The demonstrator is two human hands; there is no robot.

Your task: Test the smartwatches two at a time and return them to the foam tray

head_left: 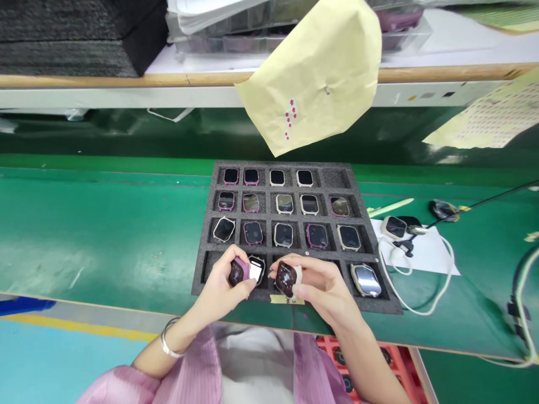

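My left hand [227, 283] is closed around a purple smartwatch case [237, 271], held over the front left of the foam tray. Just beside its thumb, a second watch with a lit white screen [256, 270] shows; I cannot tell whether the thumb presses it. My right hand [318, 280] grips a light-coloured smartwatch case [287, 279] with its dark screen lit by a small picture, above the tray's front row. The dark grey foam tray [269, 251] lies under both hands, most of its compartments holding purple or cream watch cases without straps.
Right of the tray, a watch [396, 226] lies on white paper [438, 255] with a white cable [448, 280]. A light green pen [391, 207] and a black object [443, 210] sit behind. Yellow paper [320, 78] hangs from the shelf edge. A red tray [404, 365] is below the table.
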